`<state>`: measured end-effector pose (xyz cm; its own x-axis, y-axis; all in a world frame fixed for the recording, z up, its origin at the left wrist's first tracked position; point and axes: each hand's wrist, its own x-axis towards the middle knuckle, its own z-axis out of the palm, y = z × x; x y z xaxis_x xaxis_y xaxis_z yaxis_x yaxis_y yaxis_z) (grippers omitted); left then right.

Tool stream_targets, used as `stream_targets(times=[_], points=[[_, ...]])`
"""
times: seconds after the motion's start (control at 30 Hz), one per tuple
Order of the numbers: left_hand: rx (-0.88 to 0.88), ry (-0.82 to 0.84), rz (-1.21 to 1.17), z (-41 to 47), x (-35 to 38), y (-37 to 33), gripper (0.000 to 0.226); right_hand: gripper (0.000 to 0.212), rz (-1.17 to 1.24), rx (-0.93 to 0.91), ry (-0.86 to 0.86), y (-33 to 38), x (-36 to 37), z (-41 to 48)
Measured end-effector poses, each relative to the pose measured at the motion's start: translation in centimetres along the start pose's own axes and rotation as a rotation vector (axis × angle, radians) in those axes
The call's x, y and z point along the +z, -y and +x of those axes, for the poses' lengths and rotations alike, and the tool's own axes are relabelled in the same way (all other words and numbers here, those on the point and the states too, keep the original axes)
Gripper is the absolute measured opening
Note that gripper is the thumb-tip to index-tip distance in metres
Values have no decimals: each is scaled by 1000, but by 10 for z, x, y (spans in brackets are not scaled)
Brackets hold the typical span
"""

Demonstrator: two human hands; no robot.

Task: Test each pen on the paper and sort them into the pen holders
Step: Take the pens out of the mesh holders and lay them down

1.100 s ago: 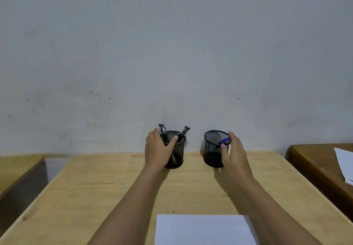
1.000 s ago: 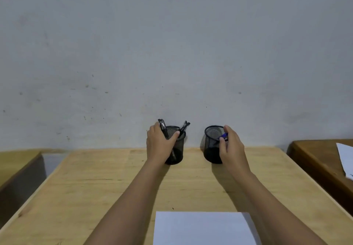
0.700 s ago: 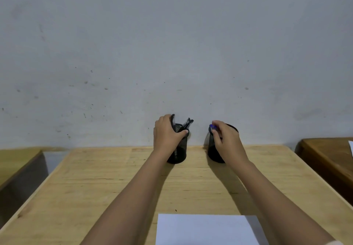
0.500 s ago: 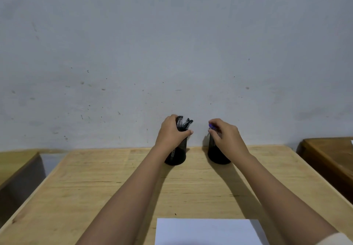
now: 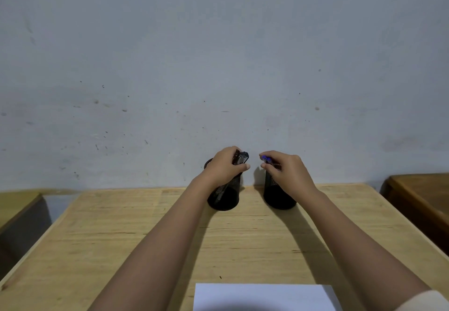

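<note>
The left hand curls around the tops of a bunch of black pens that stand in the left black mesh pen holder. The right hand pinches a blue pen between thumb and fingers at the mouth of the right black mesh pen holder. The holders stand upright, near each other but apart, at the far edge of a light wooden desk against a scuffed, grey-white wall. A white sheet of paper lies at the near edge between the forearms. A darker wooden desk stands to the right and another light desk to the left. A pale sleeve shows on the right arm.
</note>
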<state>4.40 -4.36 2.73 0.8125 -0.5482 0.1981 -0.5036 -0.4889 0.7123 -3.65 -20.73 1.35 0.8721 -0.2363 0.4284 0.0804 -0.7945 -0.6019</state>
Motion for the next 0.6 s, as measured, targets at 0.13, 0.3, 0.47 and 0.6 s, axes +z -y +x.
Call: stream_targets(times=[0.13, 0.3, 0.47, 0.6], points=[[6, 34, -1, -3, -3, 3, 15, 24, -16, 0, -1, -1, 0, 0], [20, 28, -59, -5, -5, 5, 13, 23, -15, 14, 5, -3, -1, 1], [55, -13, -210, -7, -8, 3, 5, 24, -39, 12, 19, -1, -3, 0], [72, -91, -291, -7, -13, -5, 7, 25, -48, 4, 16, 4, -8, 0]])
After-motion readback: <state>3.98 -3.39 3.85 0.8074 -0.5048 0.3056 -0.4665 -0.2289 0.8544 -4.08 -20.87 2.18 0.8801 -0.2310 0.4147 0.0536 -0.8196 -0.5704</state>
